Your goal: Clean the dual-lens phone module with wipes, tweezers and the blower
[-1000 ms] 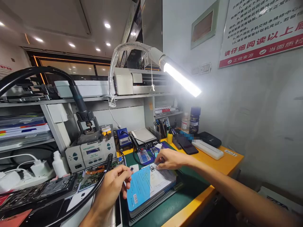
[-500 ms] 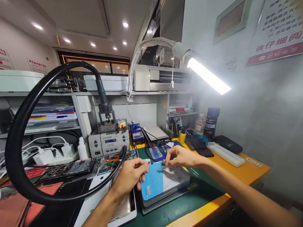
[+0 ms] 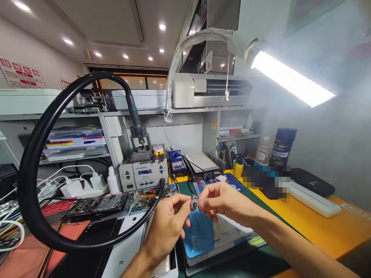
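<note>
My left hand (image 3: 168, 224) and my right hand (image 3: 224, 201) meet in front of me above the bench, fingers pinched together on a small square camera-like module (image 3: 194, 202). Both hands grip it between thumb and fingertips. Directly below them lies a phone (image 3: 203, 235) with a blue and white sheet on its back, resting on a perforated metal plate (image 3: 255, 241) on the green mat (image 3: 246, 256).
A thick black hose (image 3: 31, 162) loops from the rework station (image 3: 144, 173) at left. Opened phones and circuit boards (image 3: 98, 204) lie on the left. A white Xiaomi phone (image 3: 121, 258) is near. A lamp (image 3: 292, 79) shines overhead. Spray can (image 3: 281, 146), bottles and tools stand at the back right.
Both hands rose from the phone's surface and came together; the right hand lifted the small module and the left hand now also pinches it. The camera turned left.
</note>
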Tool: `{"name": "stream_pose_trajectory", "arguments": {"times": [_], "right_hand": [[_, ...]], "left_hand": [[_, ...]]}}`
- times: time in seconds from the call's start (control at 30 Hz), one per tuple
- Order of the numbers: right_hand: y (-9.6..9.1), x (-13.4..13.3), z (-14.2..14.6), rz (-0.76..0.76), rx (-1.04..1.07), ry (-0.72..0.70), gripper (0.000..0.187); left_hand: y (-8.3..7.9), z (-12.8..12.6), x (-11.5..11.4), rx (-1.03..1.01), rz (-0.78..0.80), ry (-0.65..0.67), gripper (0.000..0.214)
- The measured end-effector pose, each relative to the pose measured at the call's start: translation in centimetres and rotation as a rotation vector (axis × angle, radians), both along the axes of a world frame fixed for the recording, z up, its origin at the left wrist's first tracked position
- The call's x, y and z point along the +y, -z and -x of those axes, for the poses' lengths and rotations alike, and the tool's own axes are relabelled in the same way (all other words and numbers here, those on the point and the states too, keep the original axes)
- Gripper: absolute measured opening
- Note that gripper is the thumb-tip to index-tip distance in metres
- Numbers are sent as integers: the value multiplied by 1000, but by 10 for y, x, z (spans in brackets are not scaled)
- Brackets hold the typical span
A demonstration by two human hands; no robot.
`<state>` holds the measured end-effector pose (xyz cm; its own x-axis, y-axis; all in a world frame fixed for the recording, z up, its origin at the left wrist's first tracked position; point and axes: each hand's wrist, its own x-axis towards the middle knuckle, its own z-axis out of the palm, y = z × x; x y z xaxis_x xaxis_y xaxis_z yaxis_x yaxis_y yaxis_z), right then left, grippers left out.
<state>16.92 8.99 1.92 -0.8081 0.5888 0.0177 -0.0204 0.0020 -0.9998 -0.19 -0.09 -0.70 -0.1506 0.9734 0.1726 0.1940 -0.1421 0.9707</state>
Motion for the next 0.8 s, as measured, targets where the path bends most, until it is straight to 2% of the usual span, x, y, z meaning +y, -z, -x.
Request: {"name": "stream_pose_trajectory", "arguments": {"times": [0.23, 0.43, 0.67, 0.8], "right_hand": [[7, 3, 1, 64, 98, 70, 7], [7, 6, -5, 86, 105, 40, 7], [13, -7, -1, 158, 187, 133, 11], [14, -15, 6, 242, 218, 168, 14]], "left_hand": [[-4, -1, -4, -31, 9, -19, 34], [-5, 1, -3, -95, 59, 25, 30], [5, -9, 1, -291, 53, -30, 37], [7, -15, 2, -439, 46, -84, 33]]}}
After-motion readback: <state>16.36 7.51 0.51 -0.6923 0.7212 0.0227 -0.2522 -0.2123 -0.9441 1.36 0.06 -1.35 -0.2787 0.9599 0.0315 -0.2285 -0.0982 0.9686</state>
